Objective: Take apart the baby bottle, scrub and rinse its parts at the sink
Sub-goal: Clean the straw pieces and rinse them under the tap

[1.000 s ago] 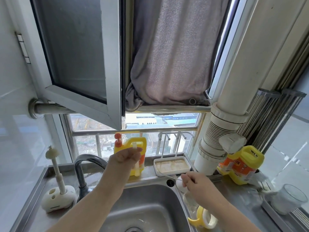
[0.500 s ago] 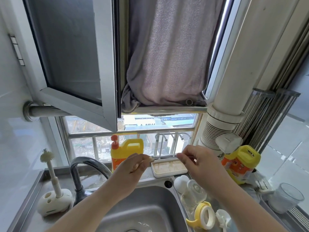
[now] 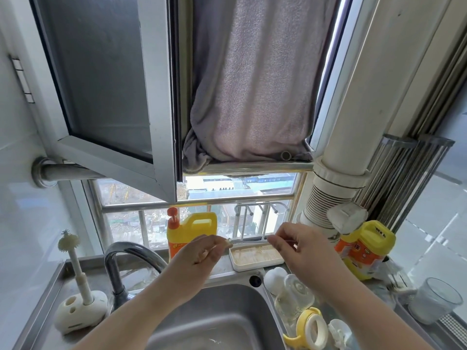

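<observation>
While both hands hover above the sink [image 3: 214,314], the left hand [image 3: 199,256] pinches a small pale straw piece [image 3: 228,241] at its fingertips, and the right hand [image 3: 300,246] pinches the wire end of a thin straw brush [image 3: 249,240] that runs across to that piece. Can't tell whether the brush tip is actually inside it or just touching, it's too small.

Rest of the bottle bits sit on the worktop [image 3: 326,309] right of the basin: a white cap [image 3: 274,276], the clear bottle body [image 3: 293,296] lying on its side just beside it, a yellow handled ring [image 3: 309,329] nearer the camera, and a whitish part [image 3: 338,332] next to that.

Behind the hands there's a cream soap tray [image 3: 255,256] on the sill ledge, with a yellow detergent jug [image 3: 188,231] to its left. Another yellow jug [image 3: 364,248] stands by the big white pipe [image 3: 353,122]. Far left, a bottle brush [image 3: 74,269] stands upright in its white holder [image 3: 78,314], faucet [image 3: 121,261] just beside it. A clear cup [image 3: 432,301] sits at far right.
</observation>
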{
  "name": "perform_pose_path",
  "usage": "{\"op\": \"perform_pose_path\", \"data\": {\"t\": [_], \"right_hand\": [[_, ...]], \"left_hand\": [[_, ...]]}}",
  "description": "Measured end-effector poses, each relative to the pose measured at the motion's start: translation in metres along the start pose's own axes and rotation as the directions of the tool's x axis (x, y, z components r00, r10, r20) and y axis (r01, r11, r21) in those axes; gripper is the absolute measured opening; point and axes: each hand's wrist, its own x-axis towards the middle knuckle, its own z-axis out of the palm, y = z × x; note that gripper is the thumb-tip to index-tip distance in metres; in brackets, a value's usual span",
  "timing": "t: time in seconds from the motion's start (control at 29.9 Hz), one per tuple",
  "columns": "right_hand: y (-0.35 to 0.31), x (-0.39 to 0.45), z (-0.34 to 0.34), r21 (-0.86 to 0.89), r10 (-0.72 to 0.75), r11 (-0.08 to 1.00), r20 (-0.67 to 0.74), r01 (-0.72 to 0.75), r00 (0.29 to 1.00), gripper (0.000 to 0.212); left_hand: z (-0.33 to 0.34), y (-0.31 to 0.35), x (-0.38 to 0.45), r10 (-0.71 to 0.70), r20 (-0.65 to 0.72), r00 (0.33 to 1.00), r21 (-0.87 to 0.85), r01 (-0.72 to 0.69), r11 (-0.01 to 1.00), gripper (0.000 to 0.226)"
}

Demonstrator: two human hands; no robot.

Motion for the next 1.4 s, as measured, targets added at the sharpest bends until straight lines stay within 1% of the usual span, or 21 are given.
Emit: {"op": "perform_pose_path", "data": {"t": [0.1,0.2,0.3,0.4,0.53,0.63,0.67,0.77,0.87,0.97,1.07,1.1,1.17,1.2,1.27,1.3,1.37,1.4], "right_hand": [[-0.001,0.003,0.000,-0.042,-0.013,0.999,0.044,0.014,0.999,0.023],[-0.008,0.005,0.006,-0.108,-0.071,0.991,0.086,0.080,0.994,0.026],[-0.014,0.007,0.017,-0.123,-0.138,0.981,0.117,0.152,0.983,0.030],[-0.015,0.013,0.018,-0.049,-0.081,0.995,0.091,0.086,0.993,0.024],[-0.022,0.012,0.027,-0.017,-0.120,0.992,0.187,0.126,0.975,0.026],[-0.015,0.015,0.026,0.144,0.015,0.989,0.104,-0.030,0.994,0.027],[-0.015,0.015,0.025,0.174,0.035,0.983,0.101,-0.053,0.994,0.027],[-0.015,0.014,0.029,0.200,0.015,0.979,0.151,-0.046,0.988,0.027],[-0.015,0.014,0.032,0.254,0.071,0.963,0.098,-0.094,0.993,0.026],[-0.017,0.015,0.030,0.230,0.030,0.971,0.146,-0.063,0.989,0.026],[-0.015,0.016,0.031,0.264,0.071,0.960,0.082,-0.090,0.994,0.027],[-0.016,0.016,0.032,0.265,0.053,0.962,0.083,-0.073,0.995,0.027],[-0.018,0.014,0.034,0.233,0.001,0.972,0.128,-0.031,0.992,0.026],[-0.017,0.013,0.035,0.231,0.017,0.972,0.127,-0.046,0.992,0.027],[-0.014,0.014,0.034,0.264,0.085,0.959,0.081,-0.103,0.993,0.027],[-0.015,0.014,0.034,0.279,0.088,0.954,0.081,-0.107,0.993,0.027],[-0.018,0.013,0.036,0.256,0.042,0.964,0.142,-0.078,0.989,0.028],[-0.018,0.014,0.037,0.251,0.047,0.964,0.147,-0.083,0.988,0.029]], "left_hand": [[0.000,0.001,0.001,0.013,0.023,1.000,0.047,-0.014,0.999,0.015],[0.002,0.001,0.003,0.041,0.061,0.997,0.164,-0.050,0.985,0.014],[0.003,0.001,0.003,0.060,0.064,0.996,0.220,-0.073,0.973,0.023],[0.004,0.006,0.002,0.063,0.083,0.995,0.226,-0.080,0.971,0.029],[0.004,0.005,0.002,0.069,0.096,0.993,0.219,-0.089,0.972,0.027],[0.002,0.001,0.001,0.043,0.092,0.995,0.227,-0.063,0.972,0.029],[0.001,-0.001,0.001,0.036,0.080,0.996,0.220,-0.053,0.974,0.028],[0.001,-0.002,-0.001,0.022,0.055,0.998,0.189,-0.032,0.982,0.028],[0.003,0.001,0.000,0.022,0.068,0.997,0.191,-0.035,0.981,0.030],[0.000,0.002,0.000,0.010,0.058,0.998,0.201,-0.021,0.979,0.030],[0.000,-0.001,0.001,0.007,0.073,0.997,0.180,-0.020,0.984,0.032],[0.001,-0.002,0.001,0.006,0.071,0.997,0.177,-0.019,0.984,0.032],[0.002,-0.002,-0.001,0.006,0.072,0.997,0.171,-0.019,0.985,0.033],[0.002,-0.002,-0.001,0.008,0.078,0.997,0.166,-0.020,0.986,0.033],[0.003,-0.001,-0.001,0.002,0.090,0.996,0.159,-0.017,0.987,0.033],[0.004,-0.001,0.000,-0.002,0.085,0.996,0.153,-0.011,0.988,0.032],[0.004,-0.001,0.002,-0.009,0.076,0.997,0.144,-0.002,0.990,0.031],[0.003,0.000,0.003,-0.011,0.081,0.997,0.144,-0.001,0.990,0.029]]}}
